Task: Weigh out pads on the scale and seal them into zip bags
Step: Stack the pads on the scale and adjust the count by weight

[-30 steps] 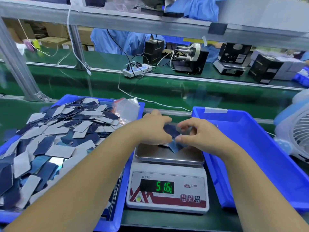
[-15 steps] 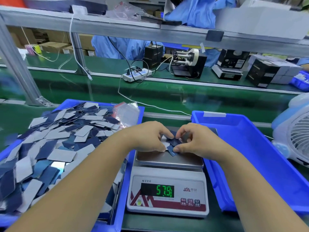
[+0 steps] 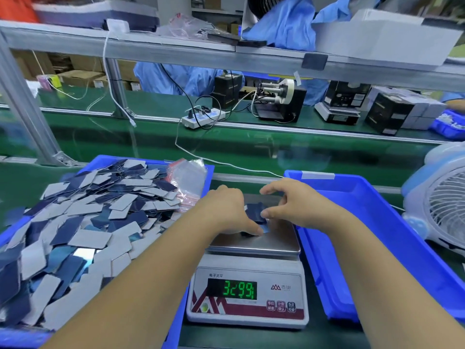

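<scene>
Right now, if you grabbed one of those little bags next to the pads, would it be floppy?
Probably floppy: the bags look thin, clear and crinkled, slumped against the bin wall. Likely very light, and perhaps slippery, since the plastic shines. They lie stacked, so several might lift together.

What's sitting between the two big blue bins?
The scale stands between the pad-filled bin and the right bin, both hands over its pan, shown in the head view.
</scene>
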The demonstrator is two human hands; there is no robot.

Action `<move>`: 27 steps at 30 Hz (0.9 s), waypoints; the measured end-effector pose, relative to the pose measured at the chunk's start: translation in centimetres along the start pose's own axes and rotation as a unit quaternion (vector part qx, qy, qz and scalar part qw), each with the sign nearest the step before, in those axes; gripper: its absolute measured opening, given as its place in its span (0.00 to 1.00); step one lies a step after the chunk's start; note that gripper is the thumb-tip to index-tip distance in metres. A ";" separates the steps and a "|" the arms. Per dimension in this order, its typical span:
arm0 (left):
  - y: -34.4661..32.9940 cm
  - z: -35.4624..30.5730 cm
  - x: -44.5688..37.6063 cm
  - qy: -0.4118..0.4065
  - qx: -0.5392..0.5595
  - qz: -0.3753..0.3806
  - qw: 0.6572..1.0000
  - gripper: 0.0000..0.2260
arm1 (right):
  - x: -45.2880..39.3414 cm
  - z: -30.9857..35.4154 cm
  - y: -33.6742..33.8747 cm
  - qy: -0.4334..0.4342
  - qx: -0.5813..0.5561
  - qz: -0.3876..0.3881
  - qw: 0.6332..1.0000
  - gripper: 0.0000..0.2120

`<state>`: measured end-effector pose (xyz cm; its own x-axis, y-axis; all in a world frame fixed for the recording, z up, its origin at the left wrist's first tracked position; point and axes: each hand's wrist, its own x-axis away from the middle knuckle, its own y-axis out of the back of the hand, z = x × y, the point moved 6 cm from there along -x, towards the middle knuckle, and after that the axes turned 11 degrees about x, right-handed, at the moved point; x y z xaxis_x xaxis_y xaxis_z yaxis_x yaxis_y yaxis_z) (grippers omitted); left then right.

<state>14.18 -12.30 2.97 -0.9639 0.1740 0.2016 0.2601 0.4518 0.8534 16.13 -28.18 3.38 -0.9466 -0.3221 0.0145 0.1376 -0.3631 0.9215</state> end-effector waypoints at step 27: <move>-0.8 -1.1 0.4 -0.086 0.117 0.024 0.989 0.11 | 0.6 1.5 -0.8 0.028 -0.113 0.045 0.992 0.08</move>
<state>13.48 -13.61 2.90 -0.9311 0.3380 0.1370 0.3312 0.6261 0.7059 15.01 -26.79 3.28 -0.9109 -0.4074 0.0650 0.2882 -0.5158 0.8067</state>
